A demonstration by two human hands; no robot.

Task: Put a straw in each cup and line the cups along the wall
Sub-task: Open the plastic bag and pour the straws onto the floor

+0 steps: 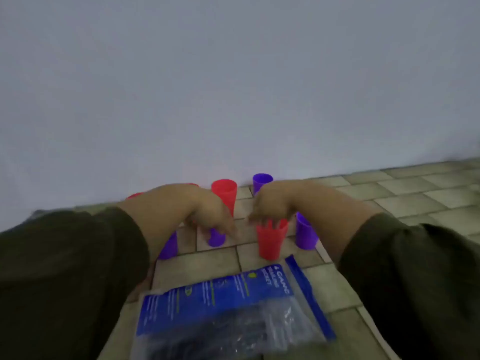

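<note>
Several red and purple plastic cups stand on the tiled floor near the wall. My left hand (pixel 207 214) reaches down over a purple cup (pixel 216 239), and its fingers curl round the cup's top. My right hand (pixel 270 206) comes down on a red cup (pixel 271 242) with its fingertips draped over the rim. A taller red cup (pixel 224 194) and a purple cup (pixel 261 181) stand close to the wall. More purple cups sit at the right (pixel 306 236) and under my left forearm (pixel 169 246). No straw shows in any cup. The picture is blurred.
A blue and clear plastic bag (pixel 228 297) lies on the floor tiles in front of me, with thin clear tubes showing through its lower part. The pale wall (pixel 233 87) fills the upper half. Floor tiles (pixel 402 193) stretch away to the right.
</note>
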